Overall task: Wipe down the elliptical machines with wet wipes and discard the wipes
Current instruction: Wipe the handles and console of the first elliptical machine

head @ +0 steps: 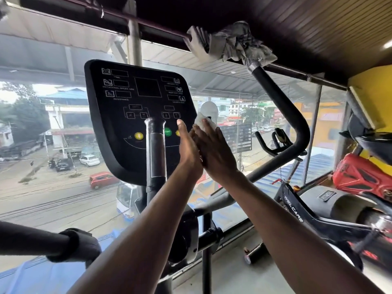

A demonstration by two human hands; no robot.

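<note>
Elliptical machine parts fill the near view: a padded handlebar (53, 244) juts in from the lower left and is cut off by the frame edge, and the central post (157, 153) rises in front of the console (135, 115), covering the middle of its lower button row. Both forearms reach up from the bottom edge and meet at the console's right side. Left hand (187, 149) stands edge-on with straight fingers touching the panel beside the green start button (168, 131), hiding most of a yellow button (178, 133) there. Right hand (214, 149) lies flat against it, fingers extended, pressing a white wet wipe (204, 123) at the console's right edge; only the crumpled upper part of the wipe shows above the fingertips, and how much lies beneath the palm cannot be told. Console labels are too blurred to read beyond "resistance".

To the right, a curved black handlebar (290, 115) arcs upward, its top end wrapped in grey cloths (231, 42) bunched against the ceiling beam. An open gap lies between that bar and the console. Farther right, an exercise bike (297, 200) marked "Welcare" stands near the window (63, 128), partly cut off. Beyond the glass lies a street with a red car (101, 179).
</note>
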